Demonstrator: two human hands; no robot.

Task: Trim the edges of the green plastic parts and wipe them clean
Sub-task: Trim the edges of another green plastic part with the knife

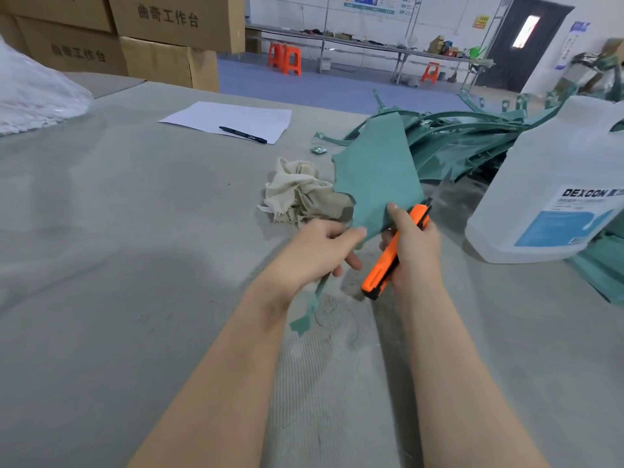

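One green part [378, 170] was pinched by the left hand [314, 251]; the right hand [417, 251] held the orange knife [381, 268]. The pile [466, 140] looked untrimmed, cloth [297, 194] unused.

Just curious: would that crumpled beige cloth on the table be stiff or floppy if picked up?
Probably floppy: the cloth lies bunched in soft folds on the table. Likely light, as its loose peaks stand without sagging flat. Its frayed, coarse-looking weave suggests it would drag rather than slide.
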